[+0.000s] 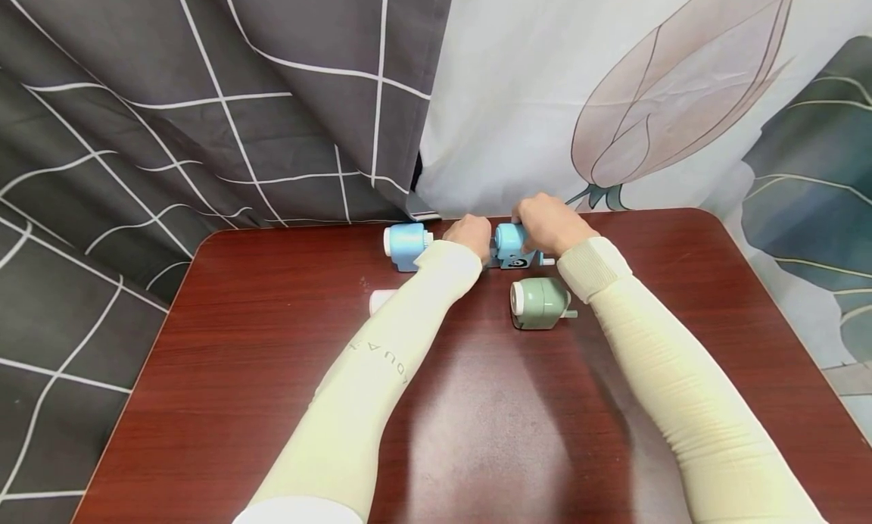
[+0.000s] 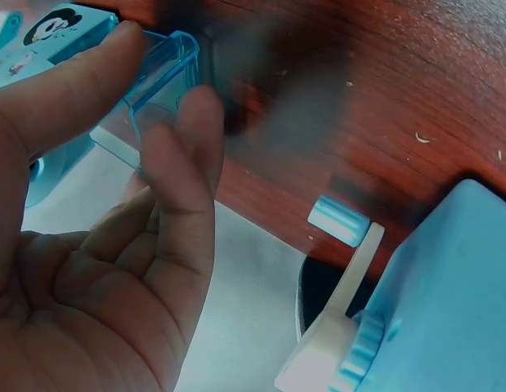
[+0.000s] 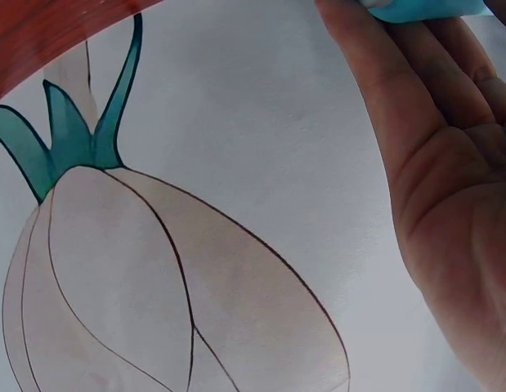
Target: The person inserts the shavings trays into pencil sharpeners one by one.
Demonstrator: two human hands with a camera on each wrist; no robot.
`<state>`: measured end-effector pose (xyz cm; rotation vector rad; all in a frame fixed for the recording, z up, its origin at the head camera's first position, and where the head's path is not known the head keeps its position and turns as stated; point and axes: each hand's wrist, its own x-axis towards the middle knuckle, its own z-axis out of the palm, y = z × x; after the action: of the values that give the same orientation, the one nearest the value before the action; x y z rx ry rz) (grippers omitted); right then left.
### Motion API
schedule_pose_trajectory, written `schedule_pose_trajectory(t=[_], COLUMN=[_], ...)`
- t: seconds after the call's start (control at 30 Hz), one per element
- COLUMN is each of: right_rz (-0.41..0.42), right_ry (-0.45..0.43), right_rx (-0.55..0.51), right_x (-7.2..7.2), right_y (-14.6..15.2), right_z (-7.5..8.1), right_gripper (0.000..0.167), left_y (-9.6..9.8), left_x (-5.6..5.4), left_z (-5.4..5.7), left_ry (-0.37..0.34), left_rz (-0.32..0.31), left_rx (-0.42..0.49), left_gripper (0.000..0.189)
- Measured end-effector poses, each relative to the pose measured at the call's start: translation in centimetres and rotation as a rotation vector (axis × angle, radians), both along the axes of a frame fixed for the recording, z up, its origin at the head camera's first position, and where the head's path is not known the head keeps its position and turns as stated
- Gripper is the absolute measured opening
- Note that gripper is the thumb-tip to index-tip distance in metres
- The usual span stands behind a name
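Observation:
A light blue crank pencil sharpener (image 1: 507, 240) with a panda picture on its side stands near the table's far edge. My right hand (image 1: 550, 225) grips its body from above and behind; in the right wrist view my right fingers (image 3: 449, 73) reach up to its blue surface. My left hand (image 1: 471, 232) is at the sharpener's left end. There, the left wrist view shows the thumb and fingers pinching a clear blue shavings drawer (image 2: 167, 69), which sticks out of the body. The drawer's far side is partly hidden by the fingers.
Left of my left hand stands another blue sharpener (image 1: 409, 244), its white crank (image 2: 351, 278) facing the hand. A green sharpener (image 1: 540, 304) sits nearer, below my right wrist. A pale pink object (image 1: 380, 300) is mostly covered by my left sleeve. Curtains (image 1: 504, 92) hang behind the table (image 1: 272, 342).

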<state>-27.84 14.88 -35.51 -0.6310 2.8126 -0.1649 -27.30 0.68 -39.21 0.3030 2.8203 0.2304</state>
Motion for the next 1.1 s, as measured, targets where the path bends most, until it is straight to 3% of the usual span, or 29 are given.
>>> schedule_pose_trajectory(t=[0.43, 0.83, 1.1], right_rz=[0.008, 0.007, 0.007], right_ry=[0.016, 0.011, 0.012], right_rx=[0.009, 0.019, 0.013], right_x=[-0.04, -0.13, -0.12], right_y=[-0.04, -0.21, -0.27], right_z=[0.07, 0.11, 0.12], right_gripper=[0.043, 0.043, 0.042], left_y=[0.45, 0.68, 0.67], left_x=[-0.16, -0.73, -0.61], left_z=[-0.19, -0.76, -0.89], left_ry=[-0.036, -0.062, -0.042], left_rz=[0.015, 0.031, 0.032], left_rx=[0.069, 0.13, 0.145], left_gripper=[0.004, 0.026, 0.027])
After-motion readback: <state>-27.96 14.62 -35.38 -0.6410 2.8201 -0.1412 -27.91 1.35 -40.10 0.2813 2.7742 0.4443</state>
